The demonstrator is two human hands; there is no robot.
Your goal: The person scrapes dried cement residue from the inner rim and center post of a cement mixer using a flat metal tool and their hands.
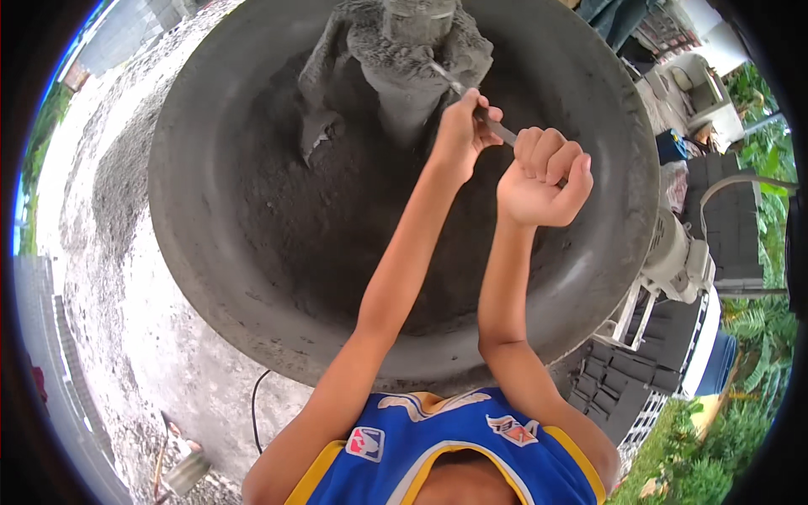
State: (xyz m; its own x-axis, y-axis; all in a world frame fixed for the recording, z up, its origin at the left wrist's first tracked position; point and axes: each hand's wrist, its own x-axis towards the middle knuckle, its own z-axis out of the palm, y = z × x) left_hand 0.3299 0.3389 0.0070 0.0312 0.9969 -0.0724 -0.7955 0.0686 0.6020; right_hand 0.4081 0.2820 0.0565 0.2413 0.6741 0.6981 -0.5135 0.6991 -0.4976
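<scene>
A narrow metal bar (pixel 498 129) slants across the big grey mixing pan (pixel 198 227). My left hand (pixel 463 135) is closed round its middle. At its near end, my right hand (pixel 545 177) makes a fist on it, the fingers wrapped over. The far tip of the bar meets the thick cement-coated hub (pixel 404 93) in the middle of the pan. From the hub a caked mixing arm (pixel 316 105) reaches down on the left. Dark grey powdery residue (pixel 286 202) coats the pan's floor.
A motor (pixel 677 257) sits against the pan's right side. Stacked grey blocks (pixel 623 370) stand beyond it, with plants at the far right. Pale sandy ground (pixel 160 311) lies to the left, where a black cable (pixel 255 412) runs by the pan.
</scene>
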